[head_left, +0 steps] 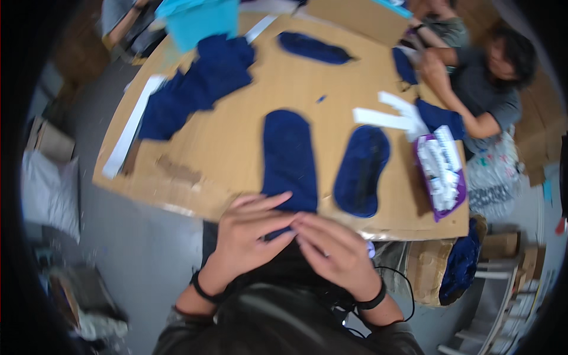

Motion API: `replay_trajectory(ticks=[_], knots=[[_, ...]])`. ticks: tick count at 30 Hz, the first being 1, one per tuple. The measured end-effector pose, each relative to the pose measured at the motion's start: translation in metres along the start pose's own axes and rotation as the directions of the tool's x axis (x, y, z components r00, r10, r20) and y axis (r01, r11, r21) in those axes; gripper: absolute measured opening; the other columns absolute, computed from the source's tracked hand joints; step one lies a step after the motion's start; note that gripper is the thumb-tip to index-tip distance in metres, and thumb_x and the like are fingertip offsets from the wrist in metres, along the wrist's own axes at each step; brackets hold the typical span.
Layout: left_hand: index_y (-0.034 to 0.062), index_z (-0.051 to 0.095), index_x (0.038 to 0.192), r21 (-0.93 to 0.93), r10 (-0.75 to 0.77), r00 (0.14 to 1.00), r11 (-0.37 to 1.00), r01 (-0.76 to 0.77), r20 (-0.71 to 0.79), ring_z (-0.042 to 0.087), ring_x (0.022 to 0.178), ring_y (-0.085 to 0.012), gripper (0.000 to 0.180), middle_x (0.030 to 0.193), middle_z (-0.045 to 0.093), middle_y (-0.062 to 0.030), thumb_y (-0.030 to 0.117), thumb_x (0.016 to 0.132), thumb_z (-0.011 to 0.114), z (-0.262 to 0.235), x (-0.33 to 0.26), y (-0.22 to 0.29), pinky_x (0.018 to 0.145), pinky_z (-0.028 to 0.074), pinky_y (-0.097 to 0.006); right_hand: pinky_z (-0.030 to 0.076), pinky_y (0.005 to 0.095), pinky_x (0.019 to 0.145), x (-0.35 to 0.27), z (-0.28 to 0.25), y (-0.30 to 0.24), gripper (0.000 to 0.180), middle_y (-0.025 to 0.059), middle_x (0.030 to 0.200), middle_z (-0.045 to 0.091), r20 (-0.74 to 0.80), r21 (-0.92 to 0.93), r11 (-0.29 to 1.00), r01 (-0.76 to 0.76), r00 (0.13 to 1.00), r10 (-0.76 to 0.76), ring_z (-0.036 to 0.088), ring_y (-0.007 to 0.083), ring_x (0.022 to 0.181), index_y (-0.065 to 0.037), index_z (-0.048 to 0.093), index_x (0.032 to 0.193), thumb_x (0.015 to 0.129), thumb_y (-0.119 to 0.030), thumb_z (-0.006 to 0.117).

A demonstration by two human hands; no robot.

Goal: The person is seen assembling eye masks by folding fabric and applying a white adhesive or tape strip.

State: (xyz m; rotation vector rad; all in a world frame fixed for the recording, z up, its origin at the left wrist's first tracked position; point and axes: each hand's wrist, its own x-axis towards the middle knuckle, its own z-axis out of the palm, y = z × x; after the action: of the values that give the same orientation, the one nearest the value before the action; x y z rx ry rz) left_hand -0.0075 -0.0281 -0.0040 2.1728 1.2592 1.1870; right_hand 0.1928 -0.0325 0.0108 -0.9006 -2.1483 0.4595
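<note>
A long navy blue cloth piece (289, 154) with a rounded far end lies on the table, its near end hanging at the front edge. At that near end, my left hand (251, 231) has its thumb and forefinger brought together on the cloth, the other fingers resting over it. My right hand (337, 251) meets it there, fingertips pinched at the cloth's near edge. Exactly what lies between the fingertips is hidden and slightly blurred. Just right of the cloth lies a second navy piece (362, 171), rounded at both ends, with a darker strip along its middle.
A heap of navy cloth (198, 86) lies at the left beside a white strip (133, 127). A turquoise bin (201, 23) stands behind it. At the right are white strips (381, 118) and a purple-edged pack (441, 174). A co-worker (491, 89) handles navy cloth there.
</note>
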Motion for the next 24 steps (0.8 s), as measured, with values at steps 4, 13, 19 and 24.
replay_trajectory(ticks=[4, 13, 19, 24], knots=[[0.0078, 0.076, 0.092, -0.128, -0.057, 0.998, 0.99, 0.053, -0.026, 0.067, 0.109, -0.0232, 0.022, 0.1, 0.075, -0.008, 0.01, 0.07, 0.08, 0.0, 0.002, 0.0, 0.092, 0.047, -0.038, 0.058, 0.0332, 0.081, 0.007, 0.001, -0.013, 0.033, 0.0114, 0.11, 0.069, -0.066, -0.068, 0.994, -0.085, 0.995, 0.081, 0.071, 0.0253, 0.094, -0.001, 0.071, 0.107, 0.075, 0.002, 0.076], [0.001, 0.062, 0.12, -0.228, -0.164, 0.986, 0.961, 0.157, -0.013, 0.069, 0.096, -0.0259, 0.05, 0.106, 0.073, -0.0129, 0.009, 0.073, 0.08, 0.001, -0.007, -0.006, 0.086, 0.05, -0.034, 0.054, 0.0336, 0.069, 0.003, 0.016, 0.003, 0.031, 0.0089, 0.099, 0.07, -0.099, -0.103, 0.99, -0.093, 0.992, 0.083, 0.068, 0.0245, 0.081, -0.004, 0.072, 0.104, 0.073, -0.001, 0.077], [0.0058, 0.075, 0.084, -0.043, -0.124, 0.962, 0.992, 0.117, -0.245, 0.066, 0.082, -0.0217, 0.02, 0.089, 0.074, -0.0081, 0.009, 0.066, 0.084, 0.008, -0.005, 0.003, 0.072, 0.05, -0.029, 0.046, 0.0343, 0.06, 0.012, 0.019, 0.009, 0.02, 0.0065, 0.082, 0.063, -0.118, -0.187, 0.979, -0.078, 0.991, 0.056, 0.058, 0.0234, 0.067, -0.004, 0.07, 0.095, 0.076, -0.005, 0.076], [0.0104, 0.074, 0.082, -0.035, -0.12, 0.967, 0.993, 0.115, -0.226, 0.05, 0.065, -0.0196, 0.018, 0.065, 0.064, -0.0011, 0.01, 0.066, 0.081, 0.003, 0.001, 0.001, 0.058, 0.044, -0.03, 0.045, 0.0305, 0.054, 0.019, 0.017, 0.002, 0.009, 0.0063, 0.076, 0.063, -0.113, -0.043, 0.963, -0.267, 0.959, 0.261, 0.058, 0.0196, 0.062, -0.005, 0.072, 0.085, 0.077, -0.004, 0.076]])
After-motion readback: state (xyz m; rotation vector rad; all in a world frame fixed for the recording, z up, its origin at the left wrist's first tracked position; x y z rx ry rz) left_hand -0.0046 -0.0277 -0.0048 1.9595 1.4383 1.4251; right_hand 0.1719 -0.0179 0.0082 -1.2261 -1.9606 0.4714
